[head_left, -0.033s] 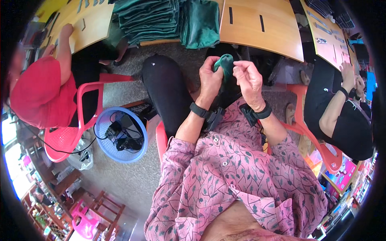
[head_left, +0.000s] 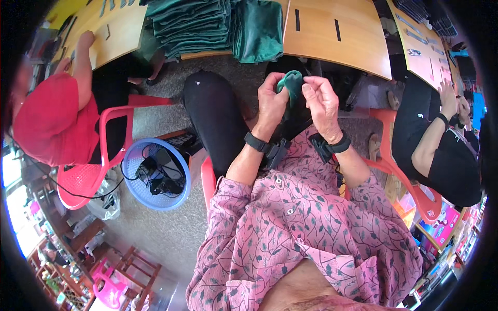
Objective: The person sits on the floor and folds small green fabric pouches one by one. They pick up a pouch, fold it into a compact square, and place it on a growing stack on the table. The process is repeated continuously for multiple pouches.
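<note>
Above my lap, my left hand is closed in a pinch on a dark green piece of shiny cloth, its top edge gathered into a rounded fold. To the right of the cloth, my right hand is closed, thumb against fingers, with the fingertips close beside the fold. Whatever it pinches is too small to make out. At the table's edge beyond my hands lie a folded green cloth and a tall stack of green cloths. Both wrists wear black straps.
A wooden table with two dark strips stands ahead. On my left, a blue basket of cables and black devices sits by a red plastic chair. A person in red works at left, another in black at right.
The green cloth's top fold has shifted very slightly to the right and turned a little in my left fingers. My right hand has barely moved.
</note>
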The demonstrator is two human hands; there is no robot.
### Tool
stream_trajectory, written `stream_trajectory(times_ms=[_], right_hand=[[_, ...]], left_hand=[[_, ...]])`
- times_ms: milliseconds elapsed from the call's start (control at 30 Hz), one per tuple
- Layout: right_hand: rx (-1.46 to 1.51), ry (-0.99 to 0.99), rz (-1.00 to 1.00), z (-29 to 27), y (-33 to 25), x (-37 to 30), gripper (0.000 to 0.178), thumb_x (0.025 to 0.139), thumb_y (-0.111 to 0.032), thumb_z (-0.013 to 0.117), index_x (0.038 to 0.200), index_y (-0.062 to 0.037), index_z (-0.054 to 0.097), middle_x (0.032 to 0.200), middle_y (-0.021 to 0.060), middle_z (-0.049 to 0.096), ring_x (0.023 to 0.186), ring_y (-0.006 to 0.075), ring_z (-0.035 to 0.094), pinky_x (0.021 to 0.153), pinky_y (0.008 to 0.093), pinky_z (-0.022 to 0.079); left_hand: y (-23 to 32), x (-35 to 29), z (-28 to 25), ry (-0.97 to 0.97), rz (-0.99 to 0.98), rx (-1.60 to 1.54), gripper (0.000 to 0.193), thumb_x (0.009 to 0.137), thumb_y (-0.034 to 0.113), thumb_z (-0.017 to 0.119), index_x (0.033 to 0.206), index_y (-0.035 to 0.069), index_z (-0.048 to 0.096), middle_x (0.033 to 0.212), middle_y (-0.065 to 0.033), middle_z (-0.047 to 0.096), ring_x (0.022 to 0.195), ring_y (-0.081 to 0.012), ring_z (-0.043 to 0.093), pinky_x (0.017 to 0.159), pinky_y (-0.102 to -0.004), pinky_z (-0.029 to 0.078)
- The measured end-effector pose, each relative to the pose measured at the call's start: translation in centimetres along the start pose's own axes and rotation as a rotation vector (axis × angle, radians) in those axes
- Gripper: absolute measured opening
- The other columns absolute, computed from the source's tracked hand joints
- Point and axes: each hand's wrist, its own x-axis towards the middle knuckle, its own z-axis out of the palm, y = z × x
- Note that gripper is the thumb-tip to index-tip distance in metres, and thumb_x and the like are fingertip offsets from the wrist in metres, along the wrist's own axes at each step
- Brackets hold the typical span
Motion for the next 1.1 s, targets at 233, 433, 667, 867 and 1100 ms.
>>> stream_trajectory(times_ms=[233, 433, 667, 867, 1100], right_hand=[[0.049, -0.005, 0.04, -1.5, 1.3, 1.5, 0.011, 0.093, -0.01, 0.067, 0.095, 0.0008, 0.067, 0.09, -0.0019, 0.058, 0.075, 0.0042, 0.052, 0.068, 0.0203, 0.044], [0.194, -0.002, 0.137, -2.5, 1.4, 2.1, 0.008, 0.092, -0.006, 0.063, 0.097, -0.0019, 0.067, 0.087, -0.0034, 0.06, 0.078, 0.004, 0.053, 0.071, 0.0196, 0.043], [0.264, -0.064, 0.191, -2.0, 1.8, 1.7, 0.015, 0.092, -0.003, 0.063, 0.107, -0.0022, 0.061, 0.093, -0.0006, 0.063, 0.083, 0.005, 0.058, 0.076, 0.0203, 0.048], [0.291, 0.009, 0.141, -1.5, 2.3, 1.6, 0.021, 0.091, -0.009, 0.07, 0.106, -0.0004, 0.059, 0.094, 0.002, 0.064, 0.082, 0.007, 0.06, 0.075, 0.0206, 0.05], [0.334, -0.008, 0.083, -0.9, 1.2, 1.1, 0.022, 0.085, 0.001, 0.074, 0.101, -0.0005, 0.06, 0.095, 0.0025, 0.063, 0.082, 0.0066, 0.06, 0.077, 0.0198, 0.051]], left_hand=[[0.5, -0.1, -0.5, -0.248, -0.038, 0.167, 0.019, 0.09, 0.007, 0.062, 0.107, 0.001, 0.067, 0.088, 0.0026, 0.066, 0.082, -0.0054, 0.059, 0.074, -0.0227, 0.049], [1.1, -0.2, -0.3, -0.237, -0.059, 0.022, 0.031, 0.083, -0.005, 0.053, 0.111, 0.0, 0.067, 0.097, -0.0005, 0.068, 0.089, -0.0078, 0.061, 0.082, -0.0239, 0.049], [1.6, 0.0, -0.2, -0.192, 0.049, -0.019, 0.04, 0.079, -0.007, 0.05, 0.115, 0.001, 0.065, 0.104, -0.0025, 0.068, 0.094, -0.0093, 0.062, 0.086, -0.0247, 0.05], [1.5, -0.4, -0.1, -0.188, 0.02, 0.034, 0.03, 0.08, -0.003, 0.054, 0.108, 0.002, 0.065, 0.095, 0.0003, 0.066, 0.086, -0.0078, 0.06, 0.079, -0.023, 0.049], [-0.3, 0.1, -1.4, -0.107, 0.037, 0.133, 0.02, 0.078, -0.008, 0.056, 0.094, 0.004, 0.061, 0.096, -0.0008, 0.066, 0.087, -0.0077, 0.059, 0.077, -0.0228, 0.049]])
